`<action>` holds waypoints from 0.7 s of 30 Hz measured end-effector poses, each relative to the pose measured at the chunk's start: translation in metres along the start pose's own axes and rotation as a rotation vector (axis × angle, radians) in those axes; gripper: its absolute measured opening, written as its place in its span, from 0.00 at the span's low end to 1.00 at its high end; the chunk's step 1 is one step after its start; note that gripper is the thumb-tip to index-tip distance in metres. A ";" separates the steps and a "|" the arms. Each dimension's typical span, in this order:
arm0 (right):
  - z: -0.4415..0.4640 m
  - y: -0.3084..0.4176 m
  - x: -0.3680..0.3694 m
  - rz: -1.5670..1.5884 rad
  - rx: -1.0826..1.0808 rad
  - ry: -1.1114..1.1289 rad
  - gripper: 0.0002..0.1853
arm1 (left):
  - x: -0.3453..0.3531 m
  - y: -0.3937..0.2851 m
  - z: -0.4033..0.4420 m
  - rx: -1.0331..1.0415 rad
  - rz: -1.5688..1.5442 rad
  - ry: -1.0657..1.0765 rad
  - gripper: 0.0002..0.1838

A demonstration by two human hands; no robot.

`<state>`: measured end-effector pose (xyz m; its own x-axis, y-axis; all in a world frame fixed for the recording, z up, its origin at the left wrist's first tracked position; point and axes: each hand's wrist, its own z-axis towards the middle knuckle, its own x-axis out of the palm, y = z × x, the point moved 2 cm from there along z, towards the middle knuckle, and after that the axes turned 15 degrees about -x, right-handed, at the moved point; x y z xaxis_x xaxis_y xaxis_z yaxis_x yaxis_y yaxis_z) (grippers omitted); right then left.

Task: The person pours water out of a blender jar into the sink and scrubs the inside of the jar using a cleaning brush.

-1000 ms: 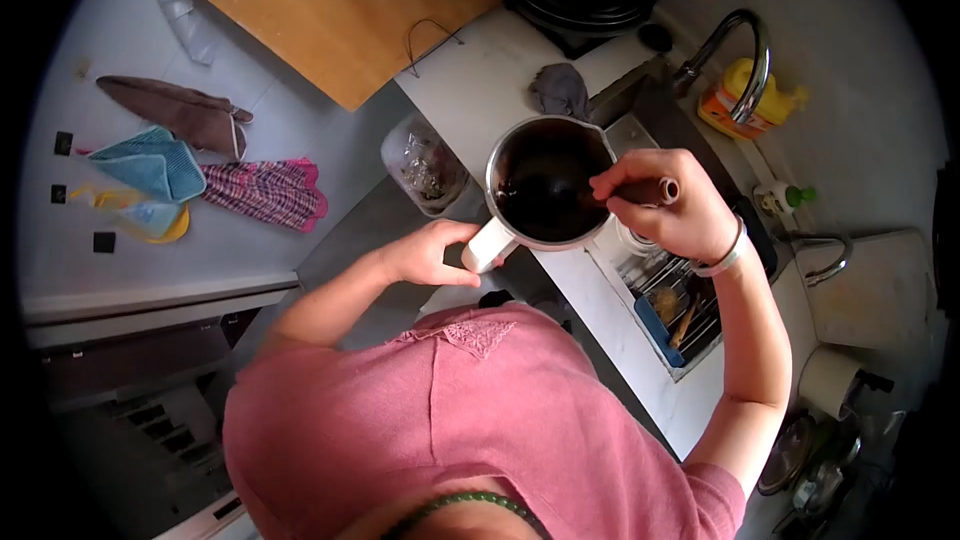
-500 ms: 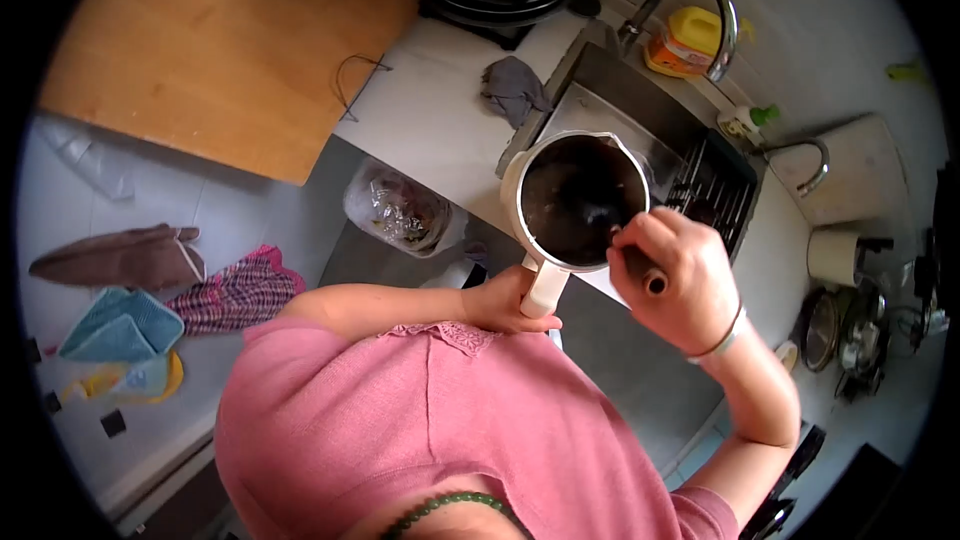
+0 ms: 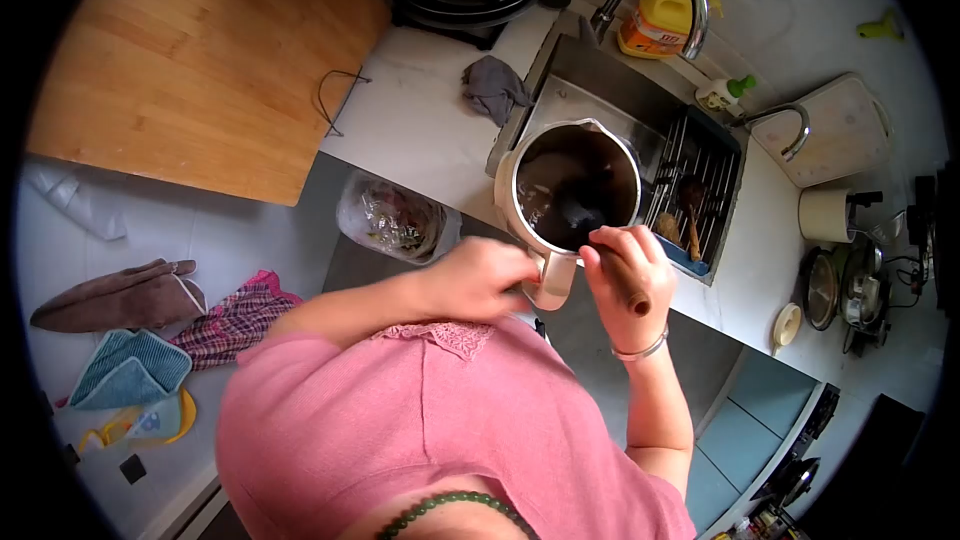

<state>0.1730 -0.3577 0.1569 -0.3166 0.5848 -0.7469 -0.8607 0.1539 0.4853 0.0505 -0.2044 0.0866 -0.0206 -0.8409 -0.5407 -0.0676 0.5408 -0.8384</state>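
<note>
A cream-coloured jug with a spout and a side handle is held tilted at the sink's near edge, its dark inside facing me. My left hand, slightly blurred, is closed at the jug's handle. My right hand grips the brown handle of a brush. The brush reaches over the rim into the jug, where its head shows only as a dark, greyish blur. Several light specks show on the jug's inner wall.
Behind the jug is a steel sink with a drying rack. A tap arches over it, beside a yellow bottle. A grey cloth lies left. A lined bin stands below the counter; a wooden board is far left.
My left hand has shifted up along the jug's handle. My right hand and the brush have moved slightly left and down, with the forearm drawn inward. The camera view has shifted a little.
</note>
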 end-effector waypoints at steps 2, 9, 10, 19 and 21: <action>-0.004 0.005 0.002 -0.011 -0.012 -0.002 0.11 | -0.045 -0.006 -0.002 0.199 0.161 -0.313 0.14; 0.016 -0.013 -0.020 0.133 -0.112 0.115 0.08 | -0.083 -0.005 0.051 0.517 0.833 -0.123 0.14; 0.021 -0.018 -0.026 0.176 -0.146 0.198 0.09 | -0.078 0.000 0.053 0.536 0.848 -0.025 0.12; 0.062 -0.042 -0.035 0.592 -0.387 0.409 0.07 | -0.035 -0.001 0.019 0.485 0.652 -0.166 0.14; 0.060 -0.041 -0.019 0.539 -0.357 0.607 0.09 | -0.030 -0.001 0.015 0.464 0.604 -0.201 0.14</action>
<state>0.2383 -0.3273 0.1783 -0.7844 -0.0329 -0.6194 -0.5748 -0.3371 0.7457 0.0663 -0.1797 0.1026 0.2623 -0.4034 -0.8766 0.3222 0.8929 -0.3145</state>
